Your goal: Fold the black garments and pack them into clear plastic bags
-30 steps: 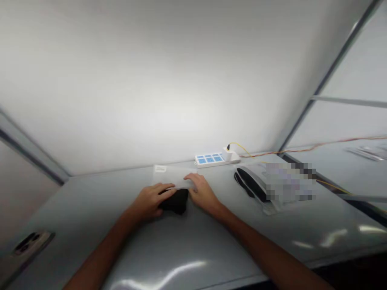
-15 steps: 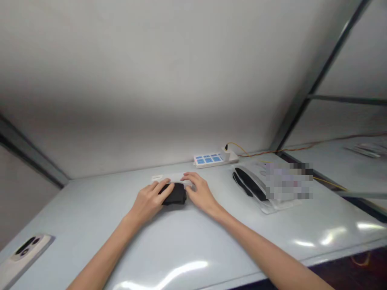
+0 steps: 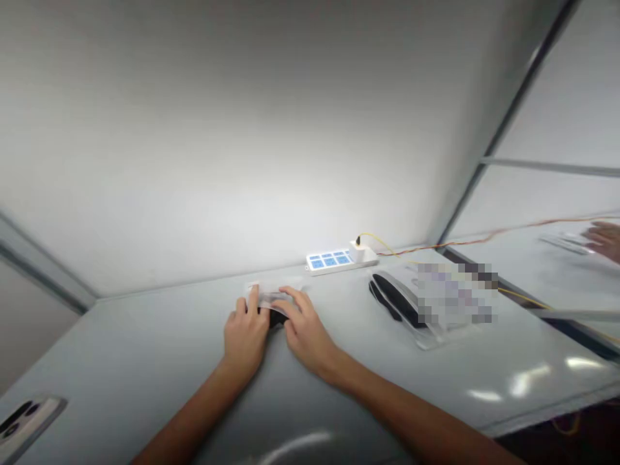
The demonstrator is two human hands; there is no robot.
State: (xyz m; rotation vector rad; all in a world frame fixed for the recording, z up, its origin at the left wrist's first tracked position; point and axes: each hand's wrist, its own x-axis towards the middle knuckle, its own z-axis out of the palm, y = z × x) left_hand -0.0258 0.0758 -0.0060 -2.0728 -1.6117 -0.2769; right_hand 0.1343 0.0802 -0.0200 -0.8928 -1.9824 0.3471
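A small black item (image 3: 277, 318) lies on the pale table, mostly covered by my hands and a clear plastic bag (image 3: 274, 296). My left hand (image 3: 246, 332) rests on the bag and the item's left side, fingers apart and pointing forward. On the right, my right hand (image 3: 306, 329) has its fingers spread and curved over the bag's right part, with the thumb beside the black item. What lies under the fingertips is hidden.
A white power strip (image 3: 341, 260) with a plug stands by the wall. Black curved pieces (image 3: 398, 298) in clear plastic lie on the right. A phone (image 3: 29, 423) is at the front left. Another person's hand (image 3: 605, 240) shows beyond the frame at far right.
Both hands have shifted over the black item, which is now more covered. The bag shows more between my fingers. Another person's hand has appeared at far right. The view has tilted slightly.
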